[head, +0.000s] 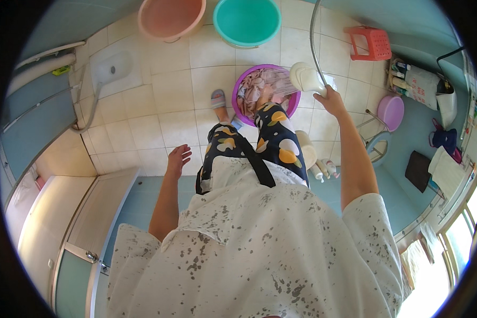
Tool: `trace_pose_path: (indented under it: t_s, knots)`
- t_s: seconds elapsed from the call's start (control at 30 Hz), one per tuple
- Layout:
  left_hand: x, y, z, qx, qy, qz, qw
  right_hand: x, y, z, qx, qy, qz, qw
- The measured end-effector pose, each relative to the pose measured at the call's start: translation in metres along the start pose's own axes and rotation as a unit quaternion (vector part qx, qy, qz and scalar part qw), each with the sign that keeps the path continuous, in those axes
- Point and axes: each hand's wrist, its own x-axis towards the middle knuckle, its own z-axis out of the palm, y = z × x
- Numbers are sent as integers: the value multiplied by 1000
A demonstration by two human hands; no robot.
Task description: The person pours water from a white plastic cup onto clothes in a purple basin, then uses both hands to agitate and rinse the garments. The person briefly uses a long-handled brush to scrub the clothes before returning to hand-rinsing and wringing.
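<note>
My right hand point(331, 102) grips the handle of a white shower head point(303, 77) attached to a metal hose point(313, 35). Water sprays leftward from it over wet pinkish laundry point(251, 89) in a purple basin point(236, 101) on the floor. One bare foot of mine stands on the laundry inside the basin. My other foot, in a striped slipper point(218, 99), rests on the tiles just left of it. Beside my left thigh, my left hand point(179, 159) hangs in the air, holding nothing, its fingers slightly apart.
A peach basin point(142, 20) and a teal basin point(247, 43) stand ahead. To the left are a squat toilet point(97, 65) and a grey hose point(93, 113). A red stool point(375, 43), a small purple bucket point(389, 113), a folding stool point(377, 145) and several bottles point(324, 169) are to the right.
</note>
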Motion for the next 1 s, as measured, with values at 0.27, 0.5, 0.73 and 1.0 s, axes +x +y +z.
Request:
trace_pose_path:
  t_s: [0.27, 0.5, 0.73, 1.0]
  knots:
    - [-9, 3, 23, 21, -24, -5, 999, 8, -3, -9, -10, 9, -16, 1000]
    - [27, 28, -11, 67, -33, 21, 997, -30, -3, -9, -77, 70, -24, 994]
    - [30, 42, -52, 44, 19, 23, 999, -57, 4, -3, -74, 61, 18, 995]
    - [5, 13, -7, -5, 12, 17, 1000, -33, 30, 3, -2, 31, 17, 999]
